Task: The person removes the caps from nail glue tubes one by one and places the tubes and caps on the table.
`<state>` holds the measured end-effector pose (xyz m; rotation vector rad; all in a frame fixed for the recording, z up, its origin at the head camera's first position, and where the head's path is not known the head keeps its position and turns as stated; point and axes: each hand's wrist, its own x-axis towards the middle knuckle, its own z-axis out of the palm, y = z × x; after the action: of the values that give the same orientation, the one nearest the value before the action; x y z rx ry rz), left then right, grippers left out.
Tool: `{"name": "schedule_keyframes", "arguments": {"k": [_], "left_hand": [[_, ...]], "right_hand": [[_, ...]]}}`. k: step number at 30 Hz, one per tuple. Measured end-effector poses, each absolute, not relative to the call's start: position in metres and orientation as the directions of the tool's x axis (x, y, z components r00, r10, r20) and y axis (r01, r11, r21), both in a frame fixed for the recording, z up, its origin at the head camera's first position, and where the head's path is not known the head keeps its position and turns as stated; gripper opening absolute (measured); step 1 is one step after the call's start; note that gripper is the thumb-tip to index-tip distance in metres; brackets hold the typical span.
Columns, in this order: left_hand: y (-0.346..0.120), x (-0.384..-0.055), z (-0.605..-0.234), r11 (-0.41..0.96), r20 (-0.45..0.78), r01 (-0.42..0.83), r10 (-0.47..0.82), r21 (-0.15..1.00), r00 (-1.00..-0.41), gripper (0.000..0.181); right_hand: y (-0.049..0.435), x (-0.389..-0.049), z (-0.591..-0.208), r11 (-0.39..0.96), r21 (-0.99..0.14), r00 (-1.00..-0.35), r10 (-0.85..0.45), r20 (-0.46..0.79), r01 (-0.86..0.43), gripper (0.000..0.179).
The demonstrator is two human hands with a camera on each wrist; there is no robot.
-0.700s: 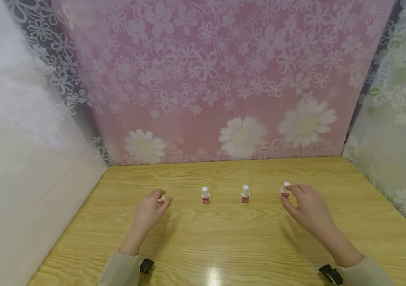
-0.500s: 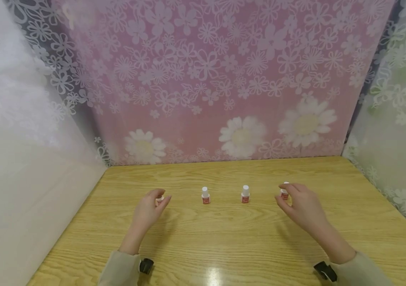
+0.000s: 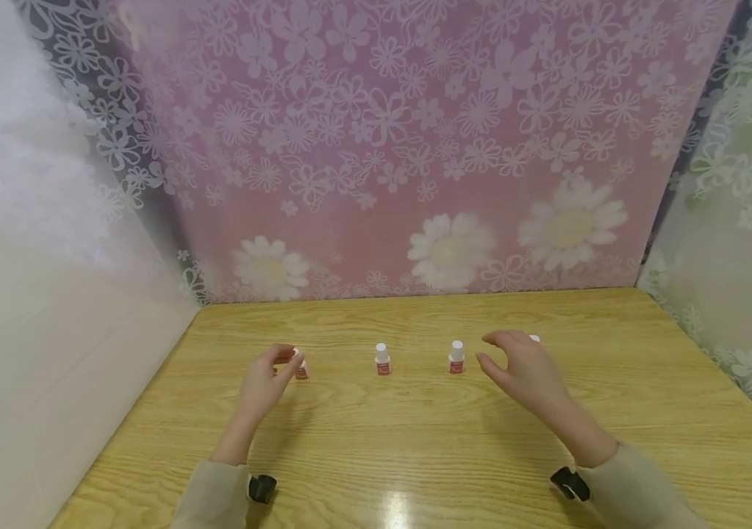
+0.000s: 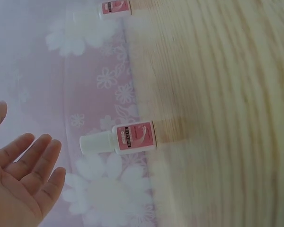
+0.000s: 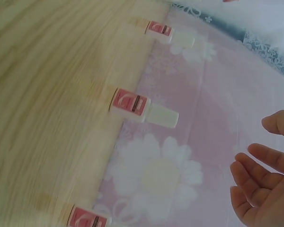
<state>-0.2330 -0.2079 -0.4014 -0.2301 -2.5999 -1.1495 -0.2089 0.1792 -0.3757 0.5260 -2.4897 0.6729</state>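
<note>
Small white bottles with red labels stand upright in a row across the table. My left hand (image 3: pixel 262 383) is beside the leftmost bottle (image 3: pixel 302 370), its thumb overlapping the cap in the head view. In the left wrist view that bottle (image 4: pixel 134 137) stands apart from the relaxed, loosely bent fingers (image 4: pixel 35 161). My right hand (image 3: pixel 531 375) hovers between the third bottle (image 3: pixel 456 358) and the rightmost bottle (image 3: pixel 534 339), hiding all but the latter's cap. Nothing lies between its spread thumb and fingers, and the right wrist view shows the fingers (image 5: pixel 251 184) loosely bent.
A second bottle (image 3: pixel 383 360) stands left of the middle. The wood-grain table (image 3: pixel 376 441) ends at a pink flowered sheet (image 3: pixel 362 147) behind. Pale sheets hang on the left (image 3: pixel 71 257) and right (image 3: pixel 739 220). Both wrists wear black bands.
My right hand has moved left, away from the rightmost bottle and closer to the third. My left hand has drawn slightly left, showing more of the leftmost bottle. The bottles stand in the same places.
</note>
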Motion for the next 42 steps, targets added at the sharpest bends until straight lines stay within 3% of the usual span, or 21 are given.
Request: {"name": "schedule_keyframes", "arguments": {"k": [15, 30, 42], "left_hand": [[-0.237, -0.246, -0.407, 0.508, 0.277, 0.226, -0.026, 0.831, -0.961, 0.041], [-0.258, -0.268, -0.425, 0.553, 0.13, 0.183, 0.133, 0.813, -0.983, 0.036], [-0.255, -0.28, -0.438, 0.566, 0.036, 0.08, 0.089, 0.821, -0.995, 0.032]], "right_hand": [[0.126, -0.227, -0.38, 0.712, -0.435, -0.807, -0.324, 0.493, -0.552, 0.023], [0.066, -0.233, -0.383, 0.623, -0.463, -0.771, -0.436, 0.464, -0.631, 0.017], [0.015, -0.245, -0.398, 0.537, -0.508, -0.731, -0.59, 0.344, -0.673, 0.017]]}}
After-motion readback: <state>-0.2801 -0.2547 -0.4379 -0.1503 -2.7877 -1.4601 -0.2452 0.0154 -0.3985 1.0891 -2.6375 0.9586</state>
